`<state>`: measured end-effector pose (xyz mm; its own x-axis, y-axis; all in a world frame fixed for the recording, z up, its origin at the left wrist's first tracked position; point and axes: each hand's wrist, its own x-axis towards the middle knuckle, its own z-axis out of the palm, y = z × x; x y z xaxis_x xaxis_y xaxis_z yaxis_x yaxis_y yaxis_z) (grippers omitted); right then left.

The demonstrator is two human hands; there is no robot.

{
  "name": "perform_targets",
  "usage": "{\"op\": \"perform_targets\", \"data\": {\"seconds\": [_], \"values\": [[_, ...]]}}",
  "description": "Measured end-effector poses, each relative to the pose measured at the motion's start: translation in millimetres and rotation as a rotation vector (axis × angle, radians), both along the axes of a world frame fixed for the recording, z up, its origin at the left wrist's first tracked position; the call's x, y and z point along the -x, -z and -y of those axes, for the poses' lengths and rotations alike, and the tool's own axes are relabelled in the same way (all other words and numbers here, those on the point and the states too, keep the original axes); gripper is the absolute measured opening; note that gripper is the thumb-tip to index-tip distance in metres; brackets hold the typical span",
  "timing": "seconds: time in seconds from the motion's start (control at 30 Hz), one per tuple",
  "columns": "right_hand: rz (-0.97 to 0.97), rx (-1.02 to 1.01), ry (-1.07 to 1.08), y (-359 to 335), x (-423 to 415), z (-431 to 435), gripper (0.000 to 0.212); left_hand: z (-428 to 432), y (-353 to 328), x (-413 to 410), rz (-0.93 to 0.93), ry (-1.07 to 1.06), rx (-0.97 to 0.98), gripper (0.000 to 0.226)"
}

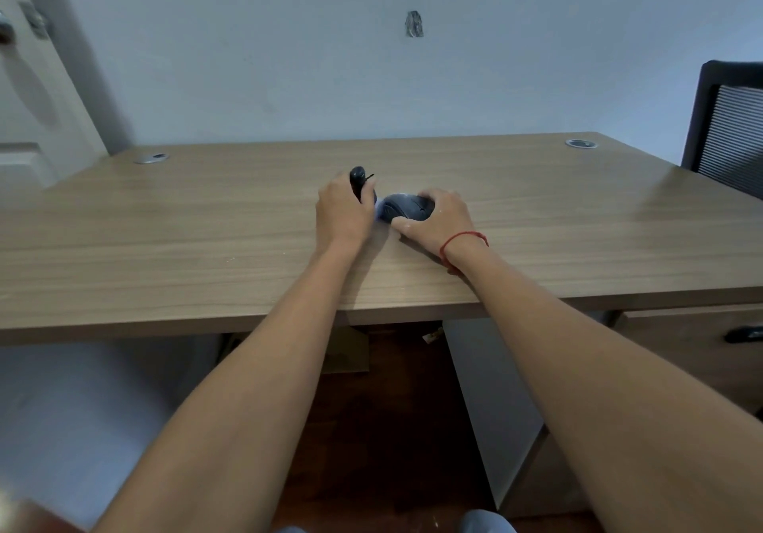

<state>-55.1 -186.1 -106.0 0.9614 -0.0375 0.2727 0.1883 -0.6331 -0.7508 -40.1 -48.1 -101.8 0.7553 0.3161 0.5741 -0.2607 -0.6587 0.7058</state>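
A dark grey computer mouse (402,210) lies on the wooden desk (165,243) near its middle. My right hand (437,222) grips the mouse from the right, fingers curled over its top and thumb at its near side. My left hand (344,212) holds a small black object (357,179) upright just left of the mouse; a thin black piece sticks out near its top. Something pale shows between the two hands, too small to tell what. A red string is tied round my right wrist.
Two round cable grommets sit at the desk's back corners, one on the left (152,157) and one on the right (581,143). A black mesh chair (726,127) stands at the far right. A drawer unit (702,351) is under the desk on the right.
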Motion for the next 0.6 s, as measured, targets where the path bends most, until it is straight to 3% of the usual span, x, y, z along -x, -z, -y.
{"op": "perform_targets", "data": {"seconds": [0.13,0.3,0.47,0.6], "values": [[-0.008,-0.008,-0.015,-0.2,0.9,0.6,0.042,4.2,-6.5,7.4,0.117,-0.003,0.118,0.031],[0.017,-0.020,-0.040,-0.5,1.1,1.8,0.036,-1.4,-1.0,0.5,0.000,-0.020,0.015,0.027],[0.009,-0.016,-0.069,-1.0,2.2,3.6,0.035,2.4,-6.6,8.2,0.130,0.006,0.151,0.025],[0.006,-0.022,-0.078,-2.1,3.8,4.5,0.041,-0.3,-2.9,4.0,0.029,-0.017,0.051,0.024]]}}
